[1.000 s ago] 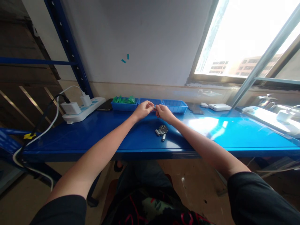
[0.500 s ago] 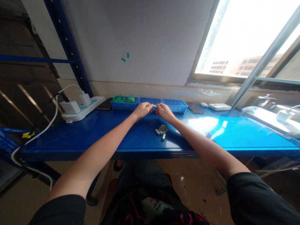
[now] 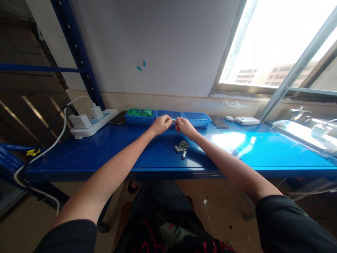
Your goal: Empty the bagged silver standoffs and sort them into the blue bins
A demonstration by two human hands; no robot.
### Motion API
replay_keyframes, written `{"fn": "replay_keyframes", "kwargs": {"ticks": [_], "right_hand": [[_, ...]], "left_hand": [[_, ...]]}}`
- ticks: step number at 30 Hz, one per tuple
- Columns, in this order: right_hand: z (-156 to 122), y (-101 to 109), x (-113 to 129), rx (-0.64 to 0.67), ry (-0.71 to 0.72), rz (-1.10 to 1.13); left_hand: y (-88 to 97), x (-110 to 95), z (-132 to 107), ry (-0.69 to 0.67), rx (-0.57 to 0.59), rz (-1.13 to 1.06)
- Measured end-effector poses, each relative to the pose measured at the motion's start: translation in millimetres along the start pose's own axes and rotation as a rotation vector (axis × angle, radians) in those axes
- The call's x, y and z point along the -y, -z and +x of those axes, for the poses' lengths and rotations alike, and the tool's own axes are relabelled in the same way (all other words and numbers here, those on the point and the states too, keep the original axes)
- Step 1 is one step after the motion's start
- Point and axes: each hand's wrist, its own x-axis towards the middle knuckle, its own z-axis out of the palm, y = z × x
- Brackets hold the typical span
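Observation:
Between my two hands, above the blue table (image 3: pixel 147 154), is a small silvery metal cylinder (image 3: pixel 174 120). My left hand (image 3: pixel 161 124) pinches its left end and my right hand (image 3: pixel 184 127) grips the right end; the fingertips cover most of it. Just below my hands, a small pile of similar metal cylinders (image 3: pixel 181 146) lies on the table, with one cylinder (image 3: pixel 184 155) at its near side. Behind my hands stand a blue tray with green pieces (image 3: pixel 139 120), a middle blue tray (image 3: pixel 169 114) partly hidden by my left hand, and a right blue tray (image 3: pixel 201 121).
At the left are a white power strip (image 3: pixel 86 130) with plugged chargers and a dark phone-like slab (image 3: pixel 118 118). To the right lie a white box-shaped device (image 3: pixel 246 121) and another power strip (image 3: pixel 297 131). A metal post (image 3: pixel 279 91) crosses before the window.
My fingers have shifted slightly around the metal cylinder, and less of it shows now. Both hands stay in nearly the same place; the pile has not moved.

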Motion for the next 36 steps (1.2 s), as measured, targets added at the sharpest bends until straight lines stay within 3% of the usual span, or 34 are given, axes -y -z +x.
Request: {"fn": "replay_keyframes", "kwargs": {"ticks": [5, 16, 21, 29, 32, 36], "right_hand": [[0.7, 0.1, -2.1, 0.033, 0.025, -0.024], [-1.7, -0.6, 1.5, -0.037, 0.060, -0.144], [-0.1, -1.7, -3.3, -0.030, 0.088, -0.087], [-1.8, 0.1, -4.6, -0.092, 0.237, -0.180], [1.0, 8.6, -3.7, -0.167, 0.349, -0.286], [10.9, 21.4, 1.8, -0.356, 0.391, -0.442]], "left_hand": [[1.4, 0.3, -0.7, -0.028, 0.003, 0.042], [-1.2, 2.5, 0.5, -0.018, -0.002, 0.036], [-2.8, 4.8, 1.6, 0.005, -0.005, -0.014], [-7.4, 6.5, 4.4, 0.063, -0.019, -0.111], [-7.3, 6.4, 3.1, 0.099, 0.056, -0.101], [-0.9, 4.5, -1.3, 0.129, 0.314, 0.049]]}}
